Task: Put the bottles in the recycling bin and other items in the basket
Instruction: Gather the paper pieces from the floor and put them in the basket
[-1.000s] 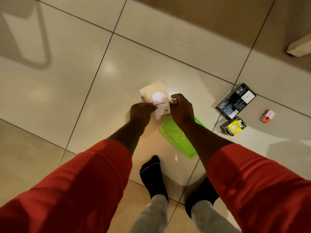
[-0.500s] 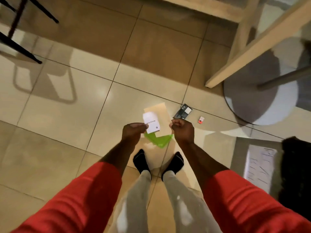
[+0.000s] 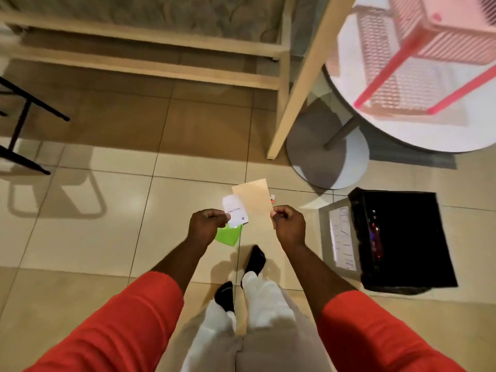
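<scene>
— Paper, both of them? What did the hands have?

— Thin flat sheets, yes. The left hand (image 3: 208, 225) was curled, pinching a small white card (image 3: 235, 213) with dark print by its lower left corner. The right hand (image 3: 288, 224) was closed on the lower right edge of a plain tan envelope (image 3: 253, 201), a smooth rectangle.

— Which way did they run?

— Both had their long axis leaning up and slightly left in the view, away from the person. The card overlapped the envelope's left edge.

— Anything green?

— A glossy lime-green plastic lid (image 3: 228, 237) showed under the left hand, partly hidden by it; whether it lay on the floor or was held I could not tell.

— And the bin?

— A black rectangular bin (image 3: 402, 237) stood on the floor to the right, dark inside, with a hand-lettered white sheet (image 3: 342, 237) on its near side. Something reddish glinted inside, too dim to name.

— The room?

— Shiny beige floor tiles (image 3: 94, 237) with thin grout lines, pale wooden furniture legs (image 3: 300, 84), a round white pedestal table (image 3: 402, 130) carrying a pink wire basket (image 3: 429, 41), blurred. Red sleeves, pale trousers, black socks.
</scene>
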